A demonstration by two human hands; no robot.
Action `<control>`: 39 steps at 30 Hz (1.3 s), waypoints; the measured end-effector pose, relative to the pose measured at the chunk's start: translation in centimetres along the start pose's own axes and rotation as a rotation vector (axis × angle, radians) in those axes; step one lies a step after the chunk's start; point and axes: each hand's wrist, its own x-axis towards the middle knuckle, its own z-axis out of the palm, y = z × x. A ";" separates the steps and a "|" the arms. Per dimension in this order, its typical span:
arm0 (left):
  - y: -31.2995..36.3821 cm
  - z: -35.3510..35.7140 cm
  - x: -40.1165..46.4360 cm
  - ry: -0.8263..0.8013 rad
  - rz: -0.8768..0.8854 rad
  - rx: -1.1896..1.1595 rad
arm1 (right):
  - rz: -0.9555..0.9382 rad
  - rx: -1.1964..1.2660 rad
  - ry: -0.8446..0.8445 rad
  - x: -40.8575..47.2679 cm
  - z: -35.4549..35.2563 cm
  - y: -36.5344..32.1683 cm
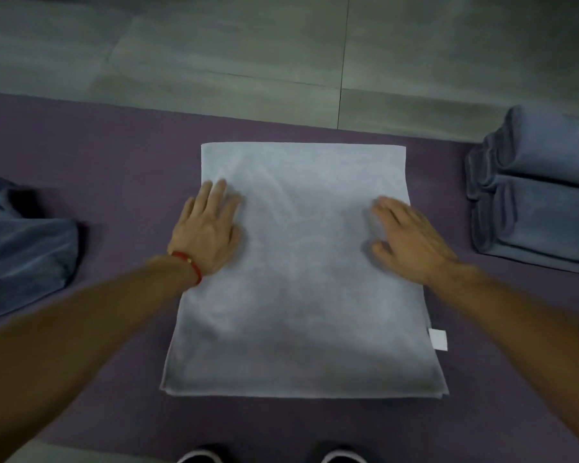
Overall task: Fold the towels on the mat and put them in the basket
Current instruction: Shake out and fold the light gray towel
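A pale grey towel [301, 279], folded into a layered rectangle, lies flat in the middle of the purple mat [121, 168]. A small white tag [438, 339] sticks out at its right edge. My left hand [208, 233] rests palm down with straight fingers on the towel's left edge; a red band circles that wrist. My right hand [406, 237] lies flat on the towel near its right edge. No basket is in view.
A crumpled blue-grey towel [20, 248] lies on the mat at the left. Two folded grey-blue towels [542, 192] are stacked at the right edge of the mat. Grey floor tiles [248, 55] stretch beyond the mat. Shoe tips [268, 457] show at the bottom.
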 end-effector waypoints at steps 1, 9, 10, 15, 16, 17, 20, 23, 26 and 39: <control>-0.3 0.4 2.2 0.004 -0.019 0.024 | 0.012 -0.014 -0.032 2.3 0.2 0.5; -3.9 2.9 10.9 -0.124 -0.106 -0.006 | 0.246 0.019 -0.147 11.8 2.5 3.9; -4.5 3.3 11.1 -0.137 -0.109 0.002 | 0.260 0.006 -0.171 12.0 2.7 4.7; -5.8 3.7 11.3 -0.089 -0.050 -0.003 | 0.351 0.059 -0.097 11.9 3.1 6.3; -5.9 3.6 11.3 -0.091 -0.042 0.000 | 0.345 0.053 -0.087 11.8 3.2 6.4; -6.0 3.5 11.3 -0.094 -0.037 0.016 | 0.341 0.042 -0.083 11.7 3.2 6.3; -6.4 2.6 11.7 -0.094 -0.033 0.104 | 0.340 0.029 -0.101 11.7 3.1 6.3; -7.5 0.9 13.0 -0.133 -0.032 0.167 | 0.350 0.051 -0.160 12.1 2.6 6.4; -8.1 -0.5 14.2 -0.121 -0.068 0.053 | 0.397 0.069 -0.263 12.4 1.6 6.2; -4.7 1.8 6.7 -0.053 -0.557 -0.320 | -0.096 0.165 0.113 11.0 4.1 -12.8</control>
